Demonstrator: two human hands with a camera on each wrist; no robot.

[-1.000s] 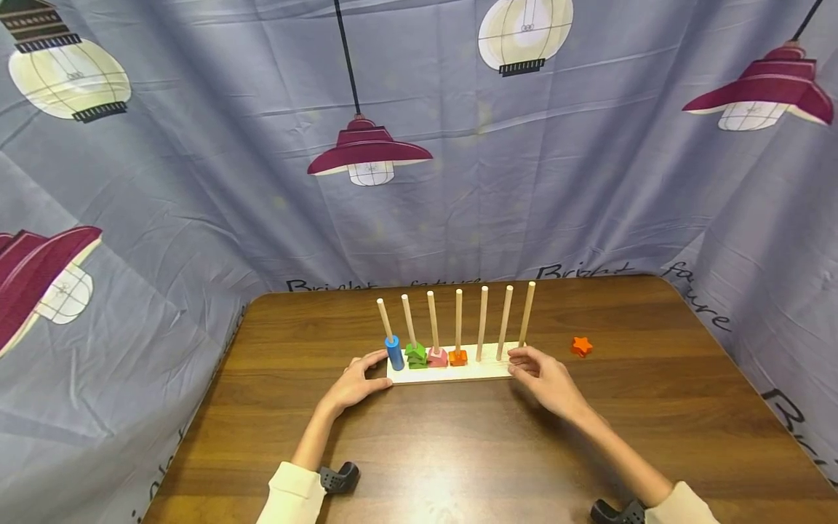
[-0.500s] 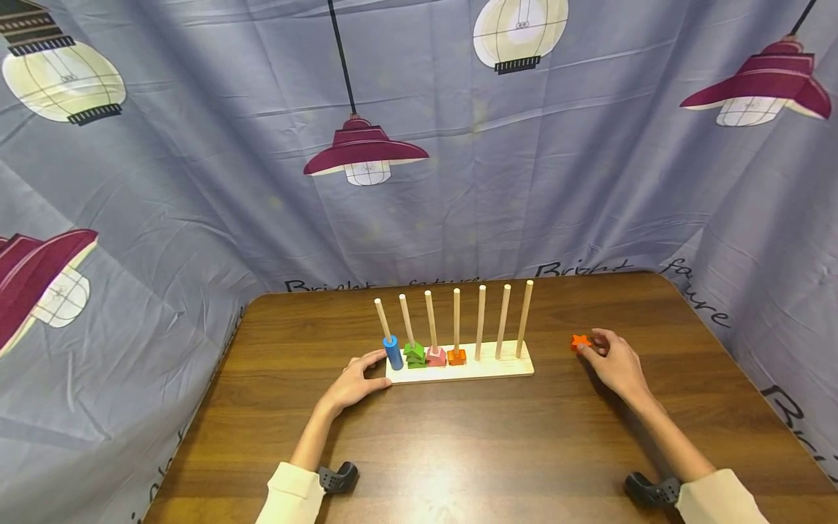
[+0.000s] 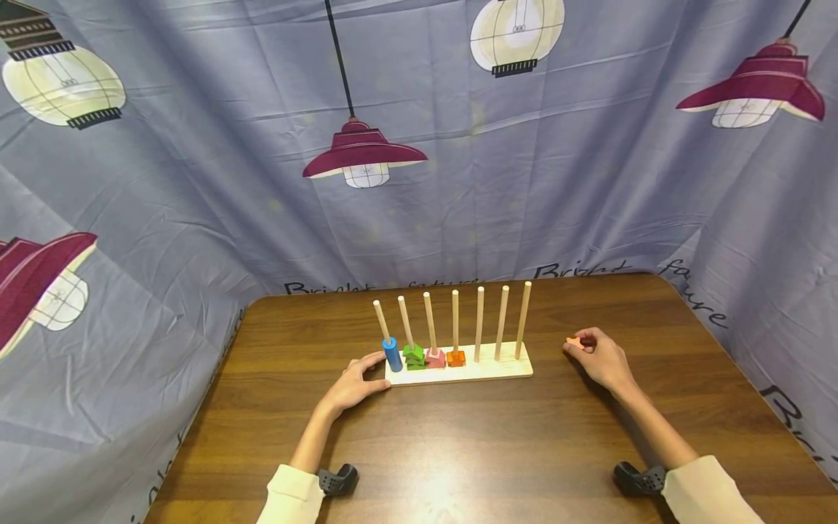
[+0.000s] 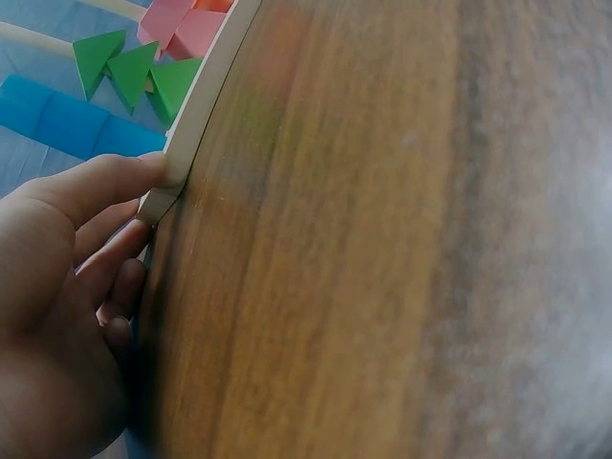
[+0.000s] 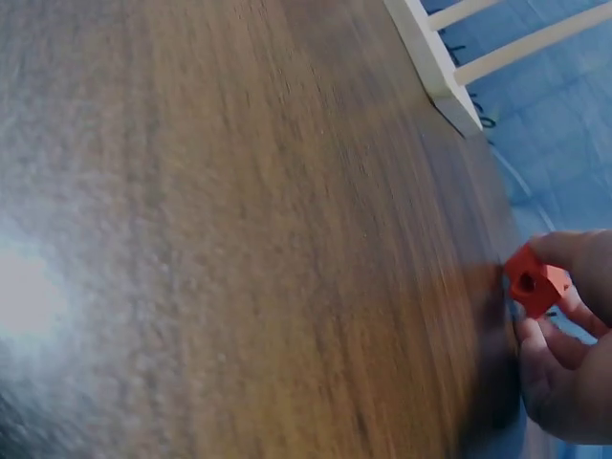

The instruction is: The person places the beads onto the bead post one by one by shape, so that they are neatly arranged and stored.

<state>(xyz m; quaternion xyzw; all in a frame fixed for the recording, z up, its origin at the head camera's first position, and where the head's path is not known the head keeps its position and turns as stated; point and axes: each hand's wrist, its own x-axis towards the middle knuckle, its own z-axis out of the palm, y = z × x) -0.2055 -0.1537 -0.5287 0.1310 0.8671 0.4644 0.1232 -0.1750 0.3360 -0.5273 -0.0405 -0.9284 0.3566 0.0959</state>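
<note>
A pale wooden peg board (image 3: pixel 494 371) with several upright pegs stands on the table. From the left, its pegs carry blue cylinders (image 3: pixel 392 355), green triangles (image 3: pixel 414 358), pink pieces (image 3: pixel 435 359) and an orange piece (image 3: pixel 456 359); the three rightmost pegs are bare. My left hand (image 3: pixel 353 383) holds the board's left end, its thumb at the front corner and fingers round the end. Right of the board, my right hand (image 3: pixel 604 362) pinches an orange star block (image 5: pixel 535 283) between thumb and fingers. The block is tipped, and its hole shows in the right wrist view.
The brown wooden table (image 3: pixel 458 444) reaches back to a grey-blue curtain (image 3: pixel 419 225) printed with lamps. Dark wrist devices (image 3: pixel 338 480) sit on both forearms near the cream sleeves (image 3: pixel 294 495).
My right hand has left the board's right end, reached right to the star block, and now pinches and tips it. My left hand has stayed at the board's left end.
</note>
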